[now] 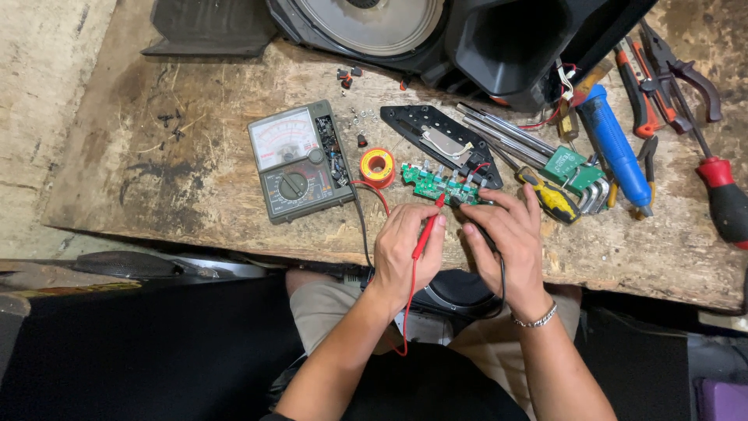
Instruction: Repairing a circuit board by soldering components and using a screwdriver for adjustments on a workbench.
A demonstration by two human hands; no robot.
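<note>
A green circuit board (433,185) lies on the worn wooden bench (195,179). My left hand (405,243) grips a red test probe (427,231) whose tip touches the board's near edge. My right hand (508,234) holds a black test probe, mostly hidden under its fingers, at the board's right end. Red and black leads run back to an analogue multimeter (300,160) with its cover partly open, left of the board.
A solder spool (377,166) sits between meter and board. A black plastic panel (440,142) lies behind the board. Hex keys (580,183), a blue desoldering pump (619,148), screwdrivers (721,191) and pliers (662,70) crowd the right. A speaker housing (467,39) stands at the back.
</note>
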